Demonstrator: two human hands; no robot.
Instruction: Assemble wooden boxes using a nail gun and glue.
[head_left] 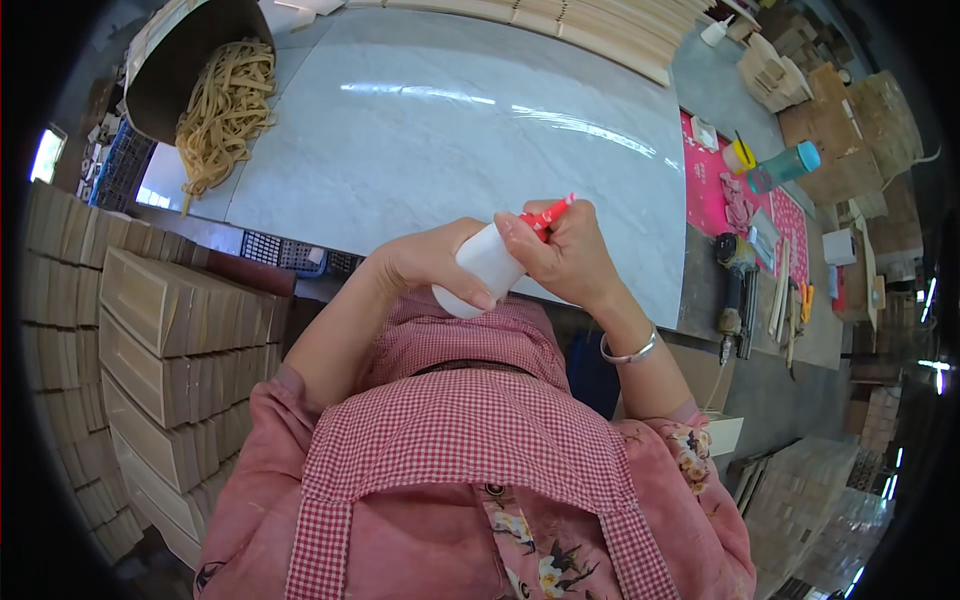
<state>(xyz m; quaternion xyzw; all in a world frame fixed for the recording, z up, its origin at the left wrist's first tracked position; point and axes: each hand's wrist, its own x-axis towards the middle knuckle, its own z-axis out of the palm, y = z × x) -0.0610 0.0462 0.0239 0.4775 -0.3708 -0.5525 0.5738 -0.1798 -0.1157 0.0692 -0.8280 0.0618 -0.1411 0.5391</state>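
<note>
A white squeeze bottle [487, 262] with a red nozzle cap [548, 214] is held tilted in front of my waist, over the near edge of the table. My left hand [432, 258] wraps round the bottle's white body, thumb along its lower end. At the other end, the fingers of my right hand [568, 252] are closed on the red cap, whose tip points up and to the right. What the bottle contains cannot be seen.
The marbled table top [420, 140] spreads ahead. Yellowish bands [228, 115] spill from a container at far left. Wooden boards [600, 35] lie at the back. On the right are a teal bottle [785, 167] and a power tool [735, 280]. Wooden boxes [150, 320] are stacked at left.
</note>
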